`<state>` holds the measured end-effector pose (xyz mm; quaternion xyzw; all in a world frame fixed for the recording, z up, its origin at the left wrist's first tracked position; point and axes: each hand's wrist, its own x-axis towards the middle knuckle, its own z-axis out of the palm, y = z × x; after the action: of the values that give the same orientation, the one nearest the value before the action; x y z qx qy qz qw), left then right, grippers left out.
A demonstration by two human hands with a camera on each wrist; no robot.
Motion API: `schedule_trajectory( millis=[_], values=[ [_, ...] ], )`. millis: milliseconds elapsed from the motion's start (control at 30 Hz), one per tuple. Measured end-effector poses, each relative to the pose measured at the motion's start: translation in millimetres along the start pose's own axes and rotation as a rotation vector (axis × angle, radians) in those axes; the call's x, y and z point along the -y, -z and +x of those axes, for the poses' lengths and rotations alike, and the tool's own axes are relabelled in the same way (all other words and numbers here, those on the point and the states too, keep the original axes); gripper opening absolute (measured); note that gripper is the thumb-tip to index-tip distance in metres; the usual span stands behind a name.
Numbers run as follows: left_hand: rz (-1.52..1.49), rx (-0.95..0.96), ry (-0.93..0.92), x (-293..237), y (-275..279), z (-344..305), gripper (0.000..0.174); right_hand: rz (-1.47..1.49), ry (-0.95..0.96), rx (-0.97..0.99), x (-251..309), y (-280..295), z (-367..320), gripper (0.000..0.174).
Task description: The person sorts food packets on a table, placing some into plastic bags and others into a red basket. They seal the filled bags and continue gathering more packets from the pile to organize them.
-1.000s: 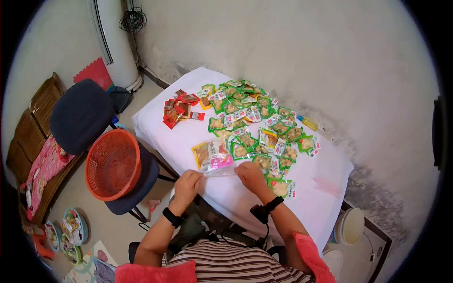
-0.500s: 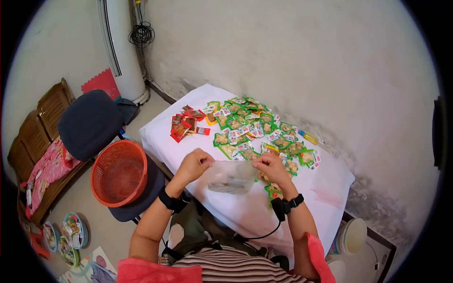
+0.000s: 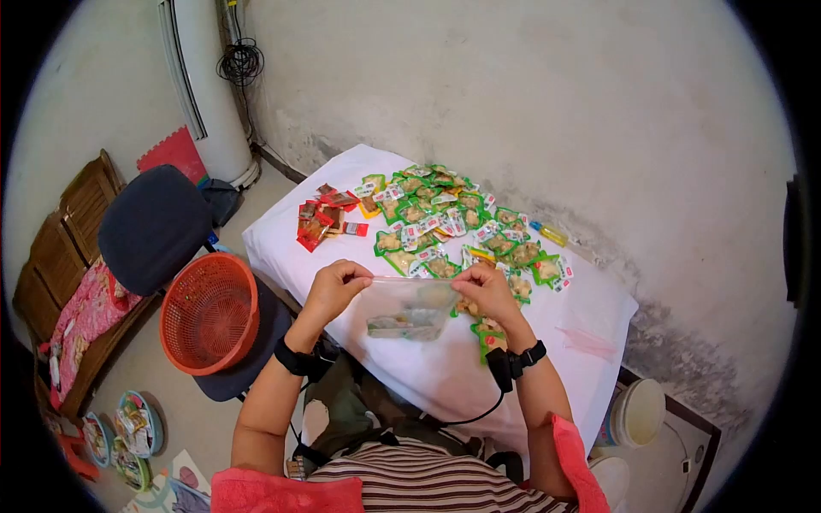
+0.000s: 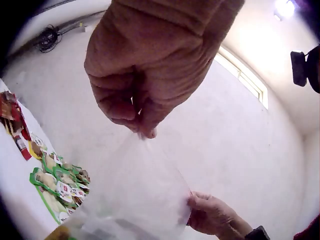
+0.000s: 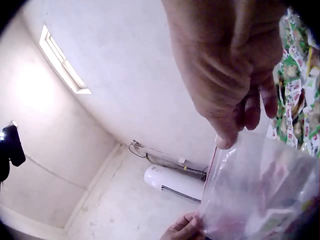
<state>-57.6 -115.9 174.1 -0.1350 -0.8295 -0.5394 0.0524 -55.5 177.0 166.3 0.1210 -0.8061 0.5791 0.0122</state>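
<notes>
A clear plastic bag hangs upright over the near side of the table, with several small packets gathered at its bottom. My left hand pinches one top corner between thumb and fingers. The opposite top corner is pinched by my right hand. The bag's top edge is stretched straight between them. From the right wrist, the bag shows a reddish strip along that edge. Behind it lies a spread of green-edged snack packets, partly covered by the bag and right hand. Red packets form a smaller pile at the left.
A white cloth covers the table, which stands by the wall. An orange basket sits on a dark chair to the left. A yellow-and-blue tool lies at the far edge. Buckets stand on the floor at right.
The bag's printed front faced up near the table a second ago; both hands have since raised and turned it upright, its plainer side now showing. Both hands have kept their pinch on its top edge.
</notes>
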Motion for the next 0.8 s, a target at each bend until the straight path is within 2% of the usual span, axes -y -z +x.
schedule_trajectory(
  millis=[267, 367, 533, 600, 633, 700, 733, 800],
  values=[
    [0.044, -0.001, -0.047, 3, 2, 1, 0.008, 0.064, 0.031, -0.022, -6, 0, 3, 0.012],
    [0.103, -0.034, -0.099, 5, -2, 2, 0.007, 0.040, -0.023, -0.014, -2, 0, 3, 0.011],
    [0.219, -0.152, -0.139, -7, -11, -1, 0.010, -0.004, 0.171, -0.057, -1, -6, 2, 0.009],
    [0.562, -0.330, -0.554, -19, -17, 3, 0.017, -0.001, 0.181, -0.072, 2, -9, 2, 0.009],
    [0.562, -0.330, -0.553, -26, -24, 7, 0.017, 0.003, 0.189, -0.087, 4, -10, 1, 0.010],
    [0.499, -0.189, -0.611, -39, -42, 13, 0.021, -0.028, 0.215, -0.076, 8, -12, 2, 0.009],
    [0.499, -0.192, -0.609, -43, -51, 18, 0.021, -0.061, 0.245, -0.069, 9, -13, 3, 0.009],
    [0.481, 0.023, -0.615, -48, -63, 27, 0.016, -0.070, 0.251, -0.066, 8, -15, 4, 0.008]
  ],
)
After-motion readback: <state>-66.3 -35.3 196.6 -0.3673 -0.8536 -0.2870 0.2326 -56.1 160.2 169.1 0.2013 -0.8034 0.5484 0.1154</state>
